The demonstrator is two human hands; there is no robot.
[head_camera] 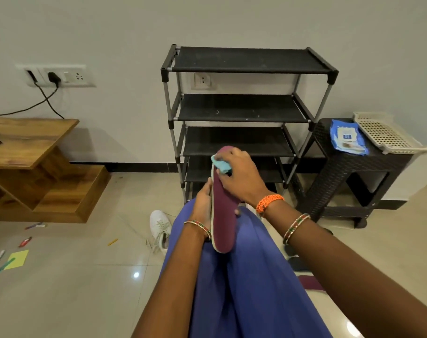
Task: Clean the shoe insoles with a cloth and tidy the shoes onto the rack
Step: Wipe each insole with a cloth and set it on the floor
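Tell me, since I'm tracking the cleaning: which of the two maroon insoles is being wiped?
The maroon insole held upright over the lap, left hand gripping it, right hand pressing the blue cloth. The other insole lies untouched on the floor.

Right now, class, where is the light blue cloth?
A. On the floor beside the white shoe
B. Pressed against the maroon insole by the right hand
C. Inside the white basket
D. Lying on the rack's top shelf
B: the right hand holds the light blue cloth against the upper end of the maroon insole, which the left hand steadies from the side.
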